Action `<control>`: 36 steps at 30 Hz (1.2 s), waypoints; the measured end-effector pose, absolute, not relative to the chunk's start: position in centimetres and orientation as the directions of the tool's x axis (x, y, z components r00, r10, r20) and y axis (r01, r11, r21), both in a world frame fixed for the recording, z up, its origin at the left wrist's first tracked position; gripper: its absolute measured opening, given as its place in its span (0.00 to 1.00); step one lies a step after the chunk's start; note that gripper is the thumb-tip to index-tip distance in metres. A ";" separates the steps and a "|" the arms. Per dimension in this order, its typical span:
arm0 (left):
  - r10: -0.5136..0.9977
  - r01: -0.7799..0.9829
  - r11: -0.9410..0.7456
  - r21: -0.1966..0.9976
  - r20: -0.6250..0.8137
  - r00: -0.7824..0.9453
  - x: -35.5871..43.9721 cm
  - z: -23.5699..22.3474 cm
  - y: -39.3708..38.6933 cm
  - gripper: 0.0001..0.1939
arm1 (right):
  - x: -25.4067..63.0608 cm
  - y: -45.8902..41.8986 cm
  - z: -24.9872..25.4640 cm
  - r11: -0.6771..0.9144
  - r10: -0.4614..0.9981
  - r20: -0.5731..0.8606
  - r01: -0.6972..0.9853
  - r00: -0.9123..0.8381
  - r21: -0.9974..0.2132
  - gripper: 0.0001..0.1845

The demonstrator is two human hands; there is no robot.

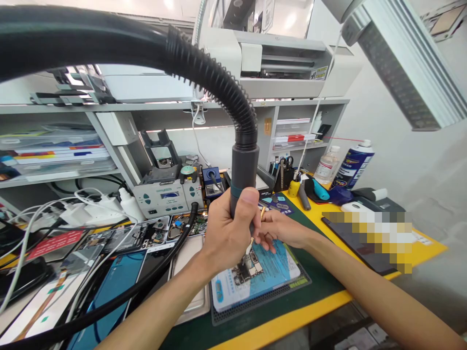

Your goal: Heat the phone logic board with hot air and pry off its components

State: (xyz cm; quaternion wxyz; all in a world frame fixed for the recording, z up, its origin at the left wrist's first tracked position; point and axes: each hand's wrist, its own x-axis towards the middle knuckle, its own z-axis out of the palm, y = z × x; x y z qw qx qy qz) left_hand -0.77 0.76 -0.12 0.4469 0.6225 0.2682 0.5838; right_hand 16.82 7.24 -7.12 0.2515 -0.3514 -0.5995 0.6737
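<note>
Above the green-and-yellow tabletop (299, 318), the left hand (228, 233) wraps its fingers around an upright dark handle (245, 167), thumb pressed along the near side. A ribbed black hose (219, 80) bends over into the handle's upper end. The right hand (286, 228) is beside it, pinching a thin gold-coloured tool (262, 212), probably tweezers; its tips are too small to tell whether they touch anything. Below both hands, a bare circuit board (251, 272) lies on a white-and-blue pad (284, 270).

The handle looks like rigid plastic, fairly light in itself, though the springy hose probably tugs at it; a full-fist hold on the thick barrel suits it, and the lower end may be hot. The gold tool seems light, stiff and slim, easily rolled between the fingertips, so a pinch along its shank should steady it best. The board looks thin, light and stiff, with small, fragile parts on its face; it is best taken by opposite bare edges.
</note>
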 end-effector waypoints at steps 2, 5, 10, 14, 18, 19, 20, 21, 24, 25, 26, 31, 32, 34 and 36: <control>0.855 -0.185 -0.461 0.868 0.490 0.169 -0.8 0.0 0.8 0.30 | 16.8 7.2 -7.1 -0.155 0.761 -0.172 0.082 -0.626 -0.985 0.14; 0.852 -0.191 -0.464 0.865 0.495 0.169 -0.8 0.0 0.8 0.29 | 16.9 7.3 -7.1 -0.148 0.761 -0.166 0.081 -0.627 -0.986 0.14; 0.846 -0.189 -0.474 0.860 0.504 0.174 -0.7 -0.1 0.8 0.29 | 16.9 7.3 -7.2 -0.154 0.763 -0.171 0.082 -0.623 -0.985 0.14; 0.845 -0.199 -0.471 0.860 0.504 0.178 -0.5 -0.3 0.8 0.29 | 16.9 7.4 -7.2 -0.159 0.761 -0.172 0.076 -0.625 -0.984 0.15; 0.839 -0.193 -0.470 0.861 0.504 0.205 -0.4 -0.6 0.7 0.30 | 16.8 7.3 -7.1 -0.163 0.764 -0.171 0.071 -0.622 -0.984 0.16; 0.840 -0.191 -0.468 0.863 0.501 0.207 -0.3 -0.7 0.7 0.30 | 16.8 7.3 -7.0 -0.160 0.764 -0.170 0.072 -0.623 -0.984 0.16; 0.842 -0.193 -0.462 0.866 0.496 0.211 -0.3 -0.7 0.6 0.30 | 16.7 7.3 -7.0 -0.158 0.762 -0.169 0.074 -0.625 -0.985 0.16; 0.844 -0.198 -0.455 0.868 0.491 0.215 -0.3 -0.8 0.6 0.30 | 16.7 7.3 -6.9 -0.157 0.759 -0.170 0.077 -0.628 -0.985 0.16; 0.849 -0.217 -0.430 0.876 0.475 0.232 -0.2 -0.8 0.6 0.30 | 16.7 7.2 -6.8 -0.152 0.753 -0.171 0.085 -0.635 -0.985 0.16; 0.849 -0.218 -0.428 0.877 0.473 0.235 -0.2 -0.7 0.6 0.30 | 16.7 7.2 -6.8 -0.150 0.752 -0.171 0.087 -0.636 -0.985 0.16; 0.850 -0.216 -0.429 0.877 0.473 0.233 -0.3 -0.7 0.6 0.30 | 16.7 7.2 -6.8 -0.149 0.752 -0.170 0.088 -0.636 -0.985 0.15; 0.842 -0.203 -0.460 0.864 0.497 0.209 -0.5 -0.7 0.6 0.28 | 16.8 7.2 -7.0 -0.160 0.752 -0.172 0.078 -0.636 -0.984 0.15; 0.842 -0.207 -0.461 0.863 0.499 0.206 -0.5 -0.6 0.6 0.28 | 16.8 7.2 -7.0 -0.161 0.754 -0.173 0.076 -0.633 -0.984 0.15; 0.845 -0.214 -0.458 0.863 0.497 0.195 -0.6 -0.5 0.6 0.29 | 16.8 7.2 -7.0 -0.160 0.758 -0.181 0.091 -0.626 -0.983 0.15; 0.848 -0.213 -0.460 0.862 0.497 0.184 -0.7 -0.3 0.7 0.29 | 16.8 7.2 -7.0 -0.152 0.761 -0.186 0.108 -0.622 -0.982 0.15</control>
